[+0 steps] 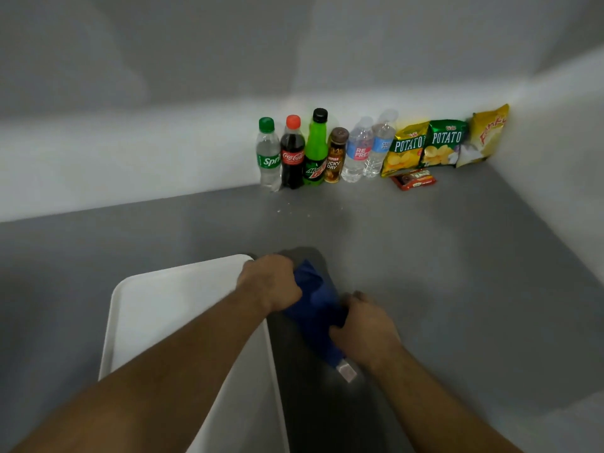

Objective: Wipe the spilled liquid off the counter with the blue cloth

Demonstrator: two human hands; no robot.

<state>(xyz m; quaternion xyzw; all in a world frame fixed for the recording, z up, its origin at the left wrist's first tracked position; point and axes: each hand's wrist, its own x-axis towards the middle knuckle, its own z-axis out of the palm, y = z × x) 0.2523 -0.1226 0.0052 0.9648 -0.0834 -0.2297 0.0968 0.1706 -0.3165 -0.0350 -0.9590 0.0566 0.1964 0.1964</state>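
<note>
The blue cloth (315, 308) is bunched up just above the grey counter (441, 273), held between both hands. My left hand (269, 282) grips its far upper end, beside the corner of the white tray. My right hand (362, 325) is closed on its near lower part, and a white label (347, 372) hangs from the cloth's near tip. A few small pale droplets (294, 212) lie on the counter in front of the bottles, well beyond the cloth.
A white tray (157, 308) sits on the counter at the near left, under my left forearm. Several drink bottles (313, 152) stand along the back wall. To their right, chip bags (441, 143) lean in the corner and a small red packet (413, 179) lies flat.
</note>
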